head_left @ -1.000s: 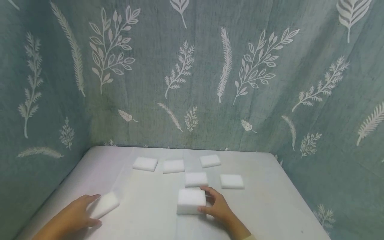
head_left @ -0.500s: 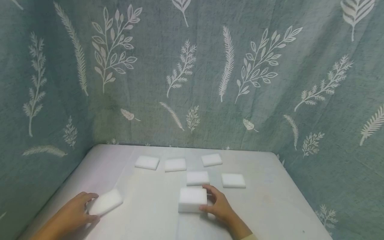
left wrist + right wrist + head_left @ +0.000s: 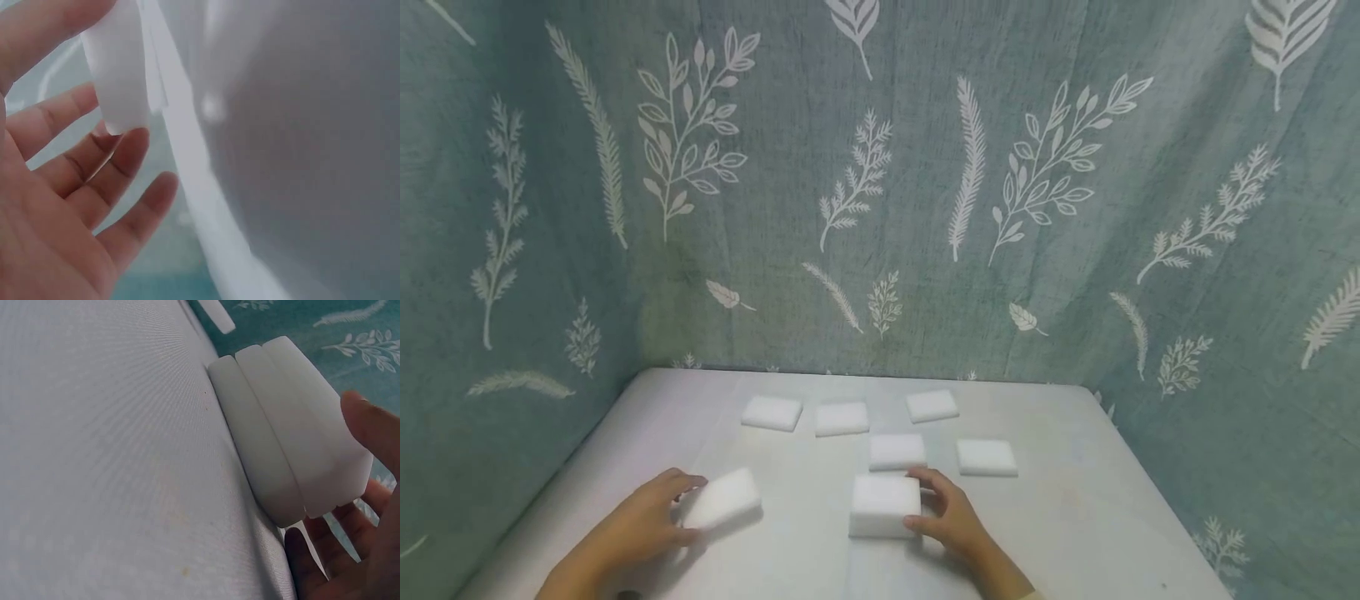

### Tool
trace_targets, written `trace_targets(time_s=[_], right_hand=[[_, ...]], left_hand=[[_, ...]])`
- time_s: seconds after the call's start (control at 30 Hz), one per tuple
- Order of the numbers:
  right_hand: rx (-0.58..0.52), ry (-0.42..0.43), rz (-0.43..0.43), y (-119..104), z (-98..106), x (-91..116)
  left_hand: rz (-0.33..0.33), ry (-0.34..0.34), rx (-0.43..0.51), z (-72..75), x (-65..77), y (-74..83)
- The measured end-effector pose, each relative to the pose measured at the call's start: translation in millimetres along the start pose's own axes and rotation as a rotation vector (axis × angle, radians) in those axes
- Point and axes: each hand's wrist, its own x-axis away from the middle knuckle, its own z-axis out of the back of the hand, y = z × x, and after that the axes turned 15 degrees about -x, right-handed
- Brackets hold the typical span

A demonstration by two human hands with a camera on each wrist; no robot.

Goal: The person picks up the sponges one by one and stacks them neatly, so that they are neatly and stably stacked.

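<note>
Leaf-patterned cloth (image 3: 917,200) hangs behind a white surface (image 3: 797,558). The left grip (image 3: 651,518) pinches a block (image 3: 728,493) just above the surface; the right grip (image 3: 951,517) clasps a stack (image 3: 883,504) resting there, five more blocks (image 3: 987,457) lying beyond.

Curtained-off nook, leaf-printed green fabric (image 3: 917,183) walls, white-covered table (image 3: 805,542)
</note>
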Motion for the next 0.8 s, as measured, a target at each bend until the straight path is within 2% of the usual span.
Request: trace_targets(time_s=[0.17,0.33,0.43,0.6,0.8], right_hand=[[0.012,0.004,-0.003,0.5,-1.1,1.1],[0.018,0.004,-0.010,0.8,-1.8,1.5],[0.033,0.003,-0.024,1.0,-2.1,2.9],[0.064,0.010,-0.021,0.8,-0.3,1.3],[0.084,0.002,-0.008,3.0,1.5,0.6]], left_hand=[[0.000,-0.054,0.038,-5.0,-14.5,22.7],[-0.067,-0.028,0.012,-4.9,-24.4,37.3],[-0.063,-0.020,0.005,-2.9,-31.2,46.1],[-0.087,0.028,-0.001,4.6,-46.3,63.3],[-0.180,0.124,-0.028,12.1,-59.9,84.1]])
